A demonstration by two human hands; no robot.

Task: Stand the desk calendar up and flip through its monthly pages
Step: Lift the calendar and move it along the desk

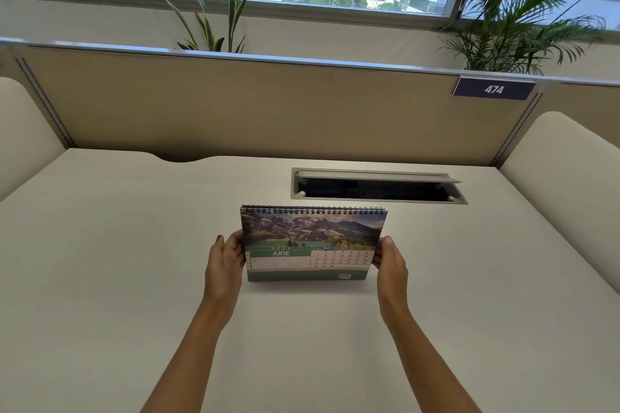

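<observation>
Head view: calendar [313,243] stands on the worktop [134,278] at June, your left hand [225,265] and right hand [391,263] fingers clamped on its sides; later months likely left.

Head-worn view, downward onto desk [134,261]

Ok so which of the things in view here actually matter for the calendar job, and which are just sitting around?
Part of the job:
- desk calendar, upright, showing June
- left hand, gripping its left edge
- right hand, gripping its right edge
- desk beneath it

Just around:
- open cable tray behind the calendar
- partition tag 474
- two plants by the window
</observation>
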